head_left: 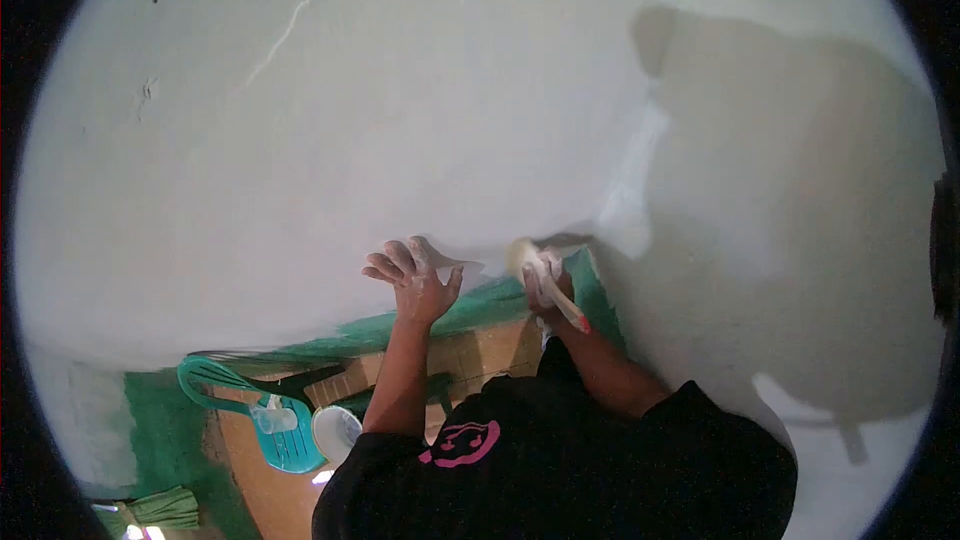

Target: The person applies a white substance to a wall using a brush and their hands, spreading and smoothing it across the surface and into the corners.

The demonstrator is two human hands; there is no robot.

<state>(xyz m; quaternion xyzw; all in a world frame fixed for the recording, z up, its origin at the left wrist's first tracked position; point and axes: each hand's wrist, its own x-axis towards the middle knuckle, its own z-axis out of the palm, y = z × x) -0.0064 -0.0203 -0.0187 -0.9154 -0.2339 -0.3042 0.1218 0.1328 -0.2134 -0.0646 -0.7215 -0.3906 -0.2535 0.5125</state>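
My left hand [421, 287] is raised with its fingers spread, right at the white wall [300, 140], and holds nothing. Whitish smears show on its fingers and back. To its right, my right hand [546, 285] is closed around a brush [561, 304] with a pale handle and a red end. The cream-coloured head of the brush points up toward the wall, close to the corner, overlapping the white surface in this view. White residue covers the fingers of this hand as well. Below both hands runs a green painted band [470, 312] along the wall.
A turquoise plastic chair [292, 450] stands at lower left, with a clear plastic container [272, 418] on its seat. Beside it is a white bucket [335, 435]. An adjoining wall [780, 190] rises on the right, carrying my shadow. A green curtain [165, 508] hangs at bottom left.
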